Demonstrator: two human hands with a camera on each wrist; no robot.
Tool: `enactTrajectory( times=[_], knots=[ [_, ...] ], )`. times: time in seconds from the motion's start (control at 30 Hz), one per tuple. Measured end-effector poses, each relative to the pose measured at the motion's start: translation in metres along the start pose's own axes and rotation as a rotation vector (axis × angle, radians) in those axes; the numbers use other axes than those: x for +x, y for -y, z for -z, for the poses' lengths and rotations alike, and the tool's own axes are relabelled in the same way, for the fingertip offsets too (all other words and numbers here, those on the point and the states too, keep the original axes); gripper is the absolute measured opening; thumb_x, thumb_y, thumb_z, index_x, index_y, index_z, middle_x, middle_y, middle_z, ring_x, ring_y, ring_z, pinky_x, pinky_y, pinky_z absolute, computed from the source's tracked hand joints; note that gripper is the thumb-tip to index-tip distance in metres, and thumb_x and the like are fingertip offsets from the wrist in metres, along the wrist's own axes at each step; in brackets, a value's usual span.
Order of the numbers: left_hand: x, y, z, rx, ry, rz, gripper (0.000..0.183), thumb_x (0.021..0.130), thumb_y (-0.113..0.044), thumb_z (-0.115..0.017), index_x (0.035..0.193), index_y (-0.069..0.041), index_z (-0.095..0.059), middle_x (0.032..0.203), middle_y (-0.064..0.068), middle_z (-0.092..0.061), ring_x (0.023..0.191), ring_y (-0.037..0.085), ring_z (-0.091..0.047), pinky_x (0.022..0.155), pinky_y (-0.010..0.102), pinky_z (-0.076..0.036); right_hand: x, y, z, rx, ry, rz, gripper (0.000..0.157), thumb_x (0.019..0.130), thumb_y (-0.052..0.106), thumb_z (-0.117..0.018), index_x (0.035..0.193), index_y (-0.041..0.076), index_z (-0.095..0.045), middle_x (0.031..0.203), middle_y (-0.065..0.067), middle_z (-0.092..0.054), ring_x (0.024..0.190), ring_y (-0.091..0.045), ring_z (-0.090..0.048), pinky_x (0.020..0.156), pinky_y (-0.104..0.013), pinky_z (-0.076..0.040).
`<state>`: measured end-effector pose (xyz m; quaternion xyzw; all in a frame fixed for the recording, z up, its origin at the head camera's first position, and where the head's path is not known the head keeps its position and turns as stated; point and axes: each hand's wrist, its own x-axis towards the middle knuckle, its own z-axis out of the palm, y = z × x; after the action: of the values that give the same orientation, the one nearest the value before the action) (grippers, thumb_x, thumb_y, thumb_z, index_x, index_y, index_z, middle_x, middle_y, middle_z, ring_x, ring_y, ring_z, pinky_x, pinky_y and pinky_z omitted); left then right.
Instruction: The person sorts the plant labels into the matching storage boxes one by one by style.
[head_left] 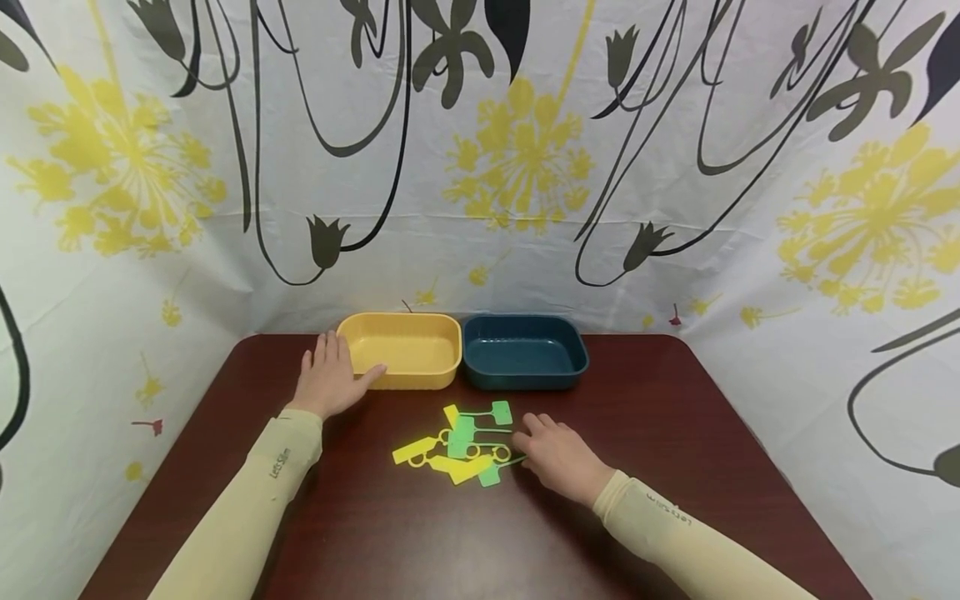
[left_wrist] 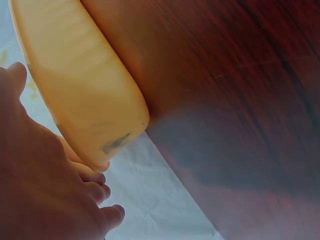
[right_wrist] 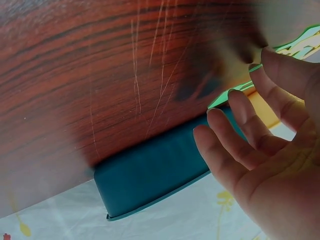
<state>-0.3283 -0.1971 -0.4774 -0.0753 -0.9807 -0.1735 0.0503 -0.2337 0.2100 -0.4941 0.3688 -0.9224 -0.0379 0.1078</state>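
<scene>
My left hand (head_left: 327,379) rests, fingers extended, on the left end of a yellow tray (head_left: 405,384). In the left wrist view its fingers lie along the rim at the tray's corner (left_wrist: 127,107). A loose pile of flat plastic tags, yellow tags (head_left: 413,451) with rings and green tags (head_left: 501,412) with thin tails, lies in front of the trays. At the pile's right side, my right hand (head_left: 562,460) pinches the thin tail of a green tag (head_left: 490,476) between thumb and index finger. Its other fingers are bent loosely, near another green tag (right_wrist: 220,99).
A dark blue tray (head_left: 525,382) stands against the yellow one's right side, at the back of the dark red wooden table (head_left: 360,517). Nothing shows inside either tray. A white patterned cloth (head_left: 420,192) hangs behind the table and along both sides.
</scene>
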Motion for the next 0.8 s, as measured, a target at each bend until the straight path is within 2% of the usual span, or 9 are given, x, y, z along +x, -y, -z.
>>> enactTrajectory(
  times=[0.8],
  knots=[
    [0.0021,0.0045,-0.0061,-0.029,-0.008,0.051,0.12,0.09,-0.081,-0.037,0.154,0.016,-0.007,0.159,0.038,-0.005,0.148,0.053,-0.003,0.115,0.067,-0.005,0.0004,-0.0007,0.0062,0.046,0.039,-0.01,0.014,0.083,0.023,-0.085,0.089,0.022,-0.072,0.086,0.005,-0.046,0.077,-0.013,-0.042,0.058,-0.025,-0.044]
  ],
)
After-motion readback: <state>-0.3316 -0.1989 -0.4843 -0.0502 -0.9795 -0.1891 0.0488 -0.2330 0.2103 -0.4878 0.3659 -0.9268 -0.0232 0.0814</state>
